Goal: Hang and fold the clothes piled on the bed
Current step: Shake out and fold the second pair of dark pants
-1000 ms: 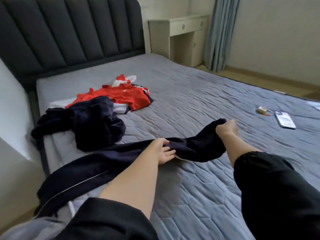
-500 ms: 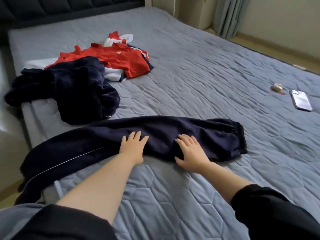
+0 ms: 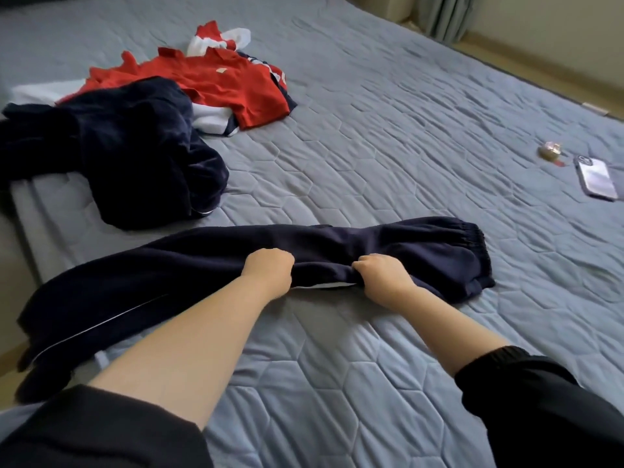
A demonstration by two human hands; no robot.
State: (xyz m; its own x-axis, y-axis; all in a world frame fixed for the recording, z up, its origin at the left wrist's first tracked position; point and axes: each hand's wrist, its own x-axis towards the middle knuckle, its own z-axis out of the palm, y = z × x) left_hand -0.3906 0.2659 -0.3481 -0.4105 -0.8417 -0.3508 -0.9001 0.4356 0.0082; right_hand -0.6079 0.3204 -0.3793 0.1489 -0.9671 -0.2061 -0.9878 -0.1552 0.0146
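Head view: left hand [image 3: 268, 270] and right hand [image 3: 381, 275] are gripping the navy trousers' [image 3: 405, 246] near edge, garment lying crosswise on the bed [image 3: 388, 146].

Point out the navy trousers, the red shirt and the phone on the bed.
navy trousers [image 3: 422, 244]: head view, on the leg near the elastic cuff.
red shirt [image 3: 236, 89]: head view, middle of its front panel.
phone [image 3: 597, 179]: head view, centre of its upward side.
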